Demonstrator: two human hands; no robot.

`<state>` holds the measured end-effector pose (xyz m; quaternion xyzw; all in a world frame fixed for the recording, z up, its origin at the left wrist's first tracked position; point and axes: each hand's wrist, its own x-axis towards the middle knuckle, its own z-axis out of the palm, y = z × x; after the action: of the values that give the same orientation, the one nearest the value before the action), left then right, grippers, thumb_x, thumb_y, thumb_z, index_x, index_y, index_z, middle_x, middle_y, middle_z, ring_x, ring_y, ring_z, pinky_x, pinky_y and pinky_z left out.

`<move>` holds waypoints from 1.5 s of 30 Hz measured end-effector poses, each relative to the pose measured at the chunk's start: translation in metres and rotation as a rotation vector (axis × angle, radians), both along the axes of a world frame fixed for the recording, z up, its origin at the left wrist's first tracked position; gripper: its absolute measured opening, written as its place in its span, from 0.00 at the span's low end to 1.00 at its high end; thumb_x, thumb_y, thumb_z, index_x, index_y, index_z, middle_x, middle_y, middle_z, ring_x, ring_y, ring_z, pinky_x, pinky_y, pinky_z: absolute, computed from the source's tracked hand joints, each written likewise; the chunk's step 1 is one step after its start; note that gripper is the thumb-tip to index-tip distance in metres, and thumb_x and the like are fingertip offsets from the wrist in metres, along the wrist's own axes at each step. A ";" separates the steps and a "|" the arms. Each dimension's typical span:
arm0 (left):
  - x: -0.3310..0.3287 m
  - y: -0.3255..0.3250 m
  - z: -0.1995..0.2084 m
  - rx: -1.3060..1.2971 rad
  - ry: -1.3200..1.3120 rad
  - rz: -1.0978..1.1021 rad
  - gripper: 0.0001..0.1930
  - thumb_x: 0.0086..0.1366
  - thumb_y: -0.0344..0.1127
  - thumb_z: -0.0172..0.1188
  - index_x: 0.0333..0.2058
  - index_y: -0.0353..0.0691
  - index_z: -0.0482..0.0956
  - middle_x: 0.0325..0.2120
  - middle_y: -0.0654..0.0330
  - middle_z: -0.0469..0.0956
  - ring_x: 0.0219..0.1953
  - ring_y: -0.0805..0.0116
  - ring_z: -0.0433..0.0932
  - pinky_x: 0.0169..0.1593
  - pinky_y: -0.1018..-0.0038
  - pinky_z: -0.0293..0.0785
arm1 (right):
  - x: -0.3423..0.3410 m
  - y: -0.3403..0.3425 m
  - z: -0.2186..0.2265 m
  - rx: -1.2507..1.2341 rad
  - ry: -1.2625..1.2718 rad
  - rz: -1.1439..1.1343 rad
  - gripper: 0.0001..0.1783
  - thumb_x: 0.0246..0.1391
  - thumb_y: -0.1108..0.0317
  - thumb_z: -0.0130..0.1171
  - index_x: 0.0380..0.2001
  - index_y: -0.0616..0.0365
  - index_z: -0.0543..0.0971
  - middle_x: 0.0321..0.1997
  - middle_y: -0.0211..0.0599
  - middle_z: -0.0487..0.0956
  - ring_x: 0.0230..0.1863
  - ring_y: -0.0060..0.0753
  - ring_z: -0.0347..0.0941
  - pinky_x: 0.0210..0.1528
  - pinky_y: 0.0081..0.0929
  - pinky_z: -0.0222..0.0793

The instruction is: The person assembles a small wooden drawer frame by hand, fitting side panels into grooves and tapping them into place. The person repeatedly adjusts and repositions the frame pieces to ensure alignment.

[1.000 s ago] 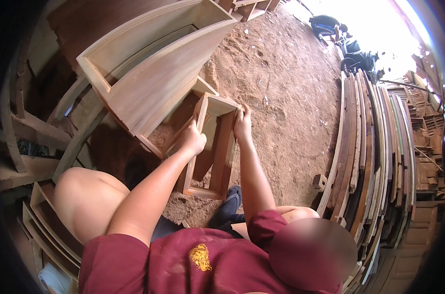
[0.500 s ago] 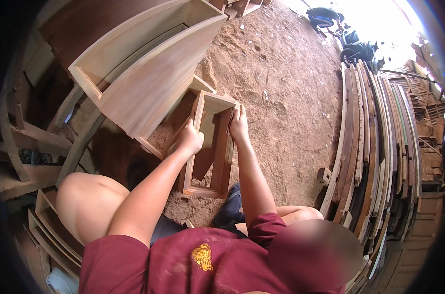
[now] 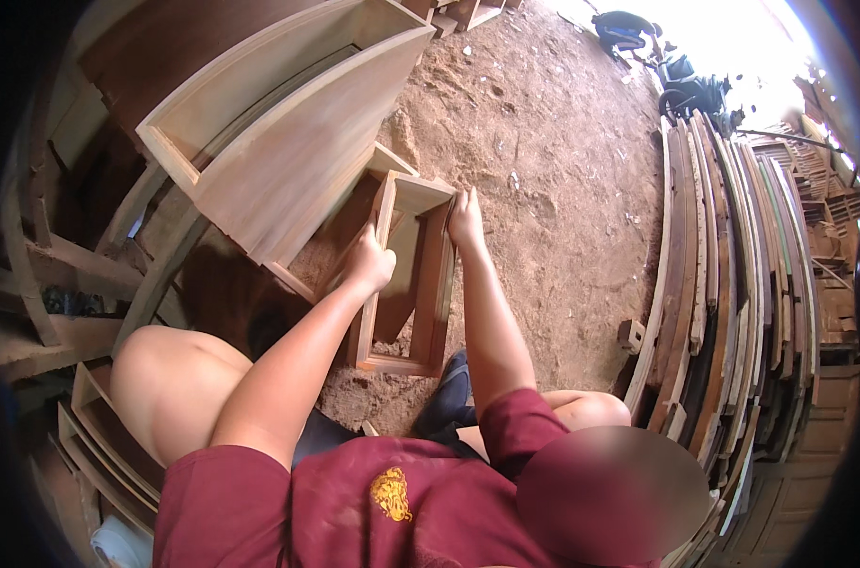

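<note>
Brown earth ground (image 3: 553, 227) underlies the scene. Left hand (image 3: 368, 263): fingers curled closed, gripping the left side of a wooden frame (image 3: 433, 293). Right hand (image 3: 465, 220): partly closed on its right side by the far corner, fingers fairly straight. Frame sits between both hands, long sides running near to far; shoe (image 3: 446, 393) just beside its near right corner. Far left: larger cabinet (image 3: 302, 151). Right: long planks (image 3: 681, 284), block (image 3: 630, 336) just left of them.
</note>
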<state>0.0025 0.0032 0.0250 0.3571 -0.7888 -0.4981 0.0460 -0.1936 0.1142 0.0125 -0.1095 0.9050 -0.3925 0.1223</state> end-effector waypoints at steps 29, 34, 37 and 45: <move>-0.005 -0.007 -0.025 -0.061 -0.002 0.004 0.35 0.52 0.34 0.52 0.61 0.29 0.63 0.51 0.35 0.76 0.53 0.41 0.77 0.59 0.57 0.71 | 0.040 0.066 0.036 -1.256 -0.439 -0.118 0.29 0.71 0.62 0.44 0.71 0.48 0.54 0.70 0.31 0.67 0.68 0.36 0.65 0.61 0.42 0.70; -0.006 -0.007 -0.027 -0.053 0.016 -0.001 0.35 0.51 0.33 0.52 0.61 0.28 0.63 0.50 0.35 0.76 0.52 0.41 0.77 0.59 0.57 0.72 | 0.046 0.074 0.052 -1.292 -0.498 -0.156 0.30 0.70 0.60 0.45 0.71 0.47 0.53 0.71 0.28 0.66 0.69 0.37 0.63 0.63 0.46 0.66; -0.004 -0.007 -0.024 -0.066 0.031 0.006 0.35 0.51 0.34 0.52 0.61 0.28 0.64 0.50 0.35 0.76 0.52 0.41 0.77 0.59 0.57 0.71 | 0.052 0.070 0.053 -1.315 -0.473 -0.173 0.29 0.70 0.63 0.46 0.70 0.54 0.55 0.68 0.39 0.68 0.63 0.37 0.69 0.55 0.38 0.71; -0.003 -0.005 -0.013 -0.028 -0.011 0.018 0.35 0.51 0.32 0.52 0.60 0.25 0.63 0.53 0.33 0.73 0.57 0.42 0.74 0.62 0.60 0.68 | 0.034 0.051 0.024 -0.745 -0.099 -0.243 0.16 0.64 0.64 0.57 0.50 0.62 0.77 0.36 0.38 0.81 0.33 0.26 0.77 0.37 0.25 0.75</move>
<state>-0.0004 -0.0019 0.0120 0.3662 -0.7928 -0.4844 0.0509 -0.1591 0.1656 0.0366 -0.0193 0.6997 -0.7107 0.0703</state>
